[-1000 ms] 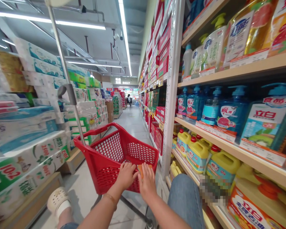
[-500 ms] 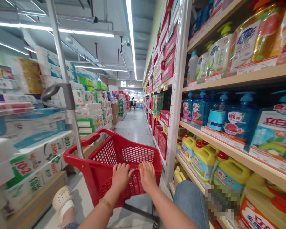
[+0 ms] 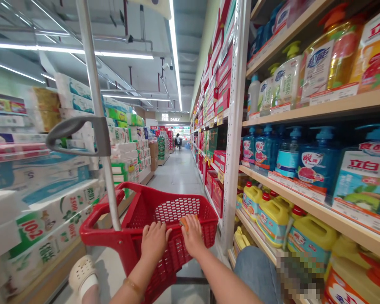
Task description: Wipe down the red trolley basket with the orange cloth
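A red plastic shopping basket cart (image 3: pixel 180 207) with perforated walls and a tall metal pole stands in front of me. My left hand (image 3: pixel 154 240) lies over its near rim, the fingers curled across the edge into the basket. Farther right on the same rim, my right hand (image 3: pixel 193 234) has its fingers bent over a small orange thing (image 3: pixel 185 220). Most of that thing is hidden under the fingers, so I cannot tell its kind. A grey loop handle (image 3: pixel 79 137) is fixed on the pole to the left.
Shelves on the right hold blue dish-soap bottles (image 3: pixel 313 154) and yellow jugs (image 3: pixel 272 217). A white shelf post (image 3: pixel 234 126) rises close to the basket's right side. Stacked tissue packs (image 3: pixel 53 223) line the left. Between them runs the aisle floor (image 3: pixel 177 169), with a person far off.
The basket has swung slightly, its pole and grey handle shifting right and nearer in view. Both hands stay on the rim, moved a little left with it. My view has tilted slightly upward.
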{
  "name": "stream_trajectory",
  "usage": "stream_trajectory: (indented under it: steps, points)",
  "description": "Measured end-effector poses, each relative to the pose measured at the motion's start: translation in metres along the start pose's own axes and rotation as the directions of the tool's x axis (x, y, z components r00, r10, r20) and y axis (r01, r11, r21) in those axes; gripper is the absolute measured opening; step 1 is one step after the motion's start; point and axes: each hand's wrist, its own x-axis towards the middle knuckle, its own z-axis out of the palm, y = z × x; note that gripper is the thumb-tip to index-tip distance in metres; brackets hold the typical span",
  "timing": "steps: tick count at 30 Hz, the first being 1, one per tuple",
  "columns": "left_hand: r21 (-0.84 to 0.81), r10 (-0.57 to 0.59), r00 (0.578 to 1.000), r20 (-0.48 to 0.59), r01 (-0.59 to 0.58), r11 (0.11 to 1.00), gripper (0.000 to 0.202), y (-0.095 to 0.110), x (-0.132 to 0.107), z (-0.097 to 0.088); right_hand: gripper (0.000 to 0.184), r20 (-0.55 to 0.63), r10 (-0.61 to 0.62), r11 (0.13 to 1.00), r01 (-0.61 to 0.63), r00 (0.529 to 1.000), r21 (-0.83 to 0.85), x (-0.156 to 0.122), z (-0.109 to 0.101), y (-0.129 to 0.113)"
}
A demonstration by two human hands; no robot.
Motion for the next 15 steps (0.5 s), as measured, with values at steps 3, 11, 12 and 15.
stream_trajectory:
  steps: [3, 11, 12, 15]
  points:
    - [0.045, 0.003, 0.999, -0.036, -0.002, 0.999, 0.034, -0.011, -0.003, -0.014, 0.048, -0.010, 0.061, 0.998, -0.061, 0.998, 0.007, 0.007, -0.012, 0.015]
    - [0.111, -0.038, 0.998, -0.052, 0.044, 0.993, 0.034, 0.005, -0.003, -0.023, 0.049, 0.061, -0.003, 0.991, -0.006, 0.998, 0.136, 0.006, 0.001, -0.026]
    - [0.081, -0.006, 0.998, -0.065, 0.011, 0.997, 0.032, 0.008, -0.004, -0.024, 0.049, 0.058, -0.035, 0.987, 0.025, 0.998, 0.156, 0.004, 0.003, -0.031]
    - [-0.044, 0.109, 0.959, -0.261, -0.125, 0.991, 0.021, -0.001, -0.010, -0.040, 0.048, 0.048, 0.006, 0.988, -0.014, 0.999, 0.154, 0.006, -0.002, -0.025]
